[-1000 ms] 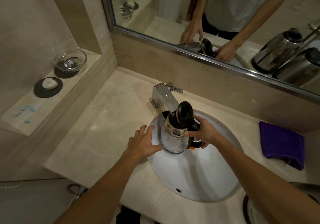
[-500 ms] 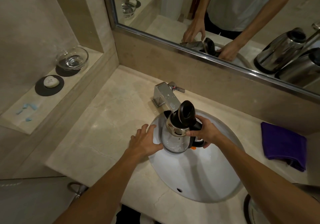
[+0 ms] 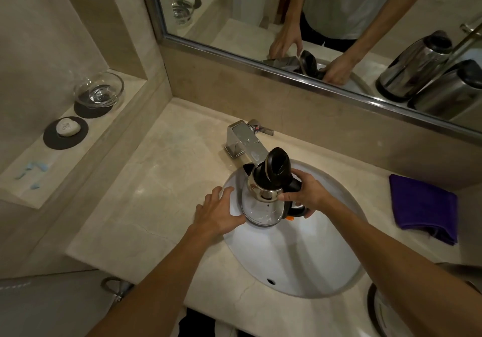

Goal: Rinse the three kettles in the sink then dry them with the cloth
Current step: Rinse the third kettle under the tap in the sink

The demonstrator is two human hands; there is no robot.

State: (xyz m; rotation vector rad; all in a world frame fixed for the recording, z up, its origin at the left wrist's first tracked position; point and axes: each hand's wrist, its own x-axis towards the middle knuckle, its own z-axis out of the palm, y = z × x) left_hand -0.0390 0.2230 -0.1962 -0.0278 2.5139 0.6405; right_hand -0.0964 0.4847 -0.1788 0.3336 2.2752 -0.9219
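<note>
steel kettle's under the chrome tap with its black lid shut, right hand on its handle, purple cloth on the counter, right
No: the head view shows the black lid of the steel kettle flipped open. The chrome tap, right hand on the handle and purple cloth are as stated.

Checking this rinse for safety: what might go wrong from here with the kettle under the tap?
1. The raised lid stands against the faucet spout; tilting the kettle could knock it.
2. Only the right hand grips the handle; the left hand lies open beside it, so a filled kettle may slip.
3. Splashes might wet the purple cloth beside the sink.
</note>
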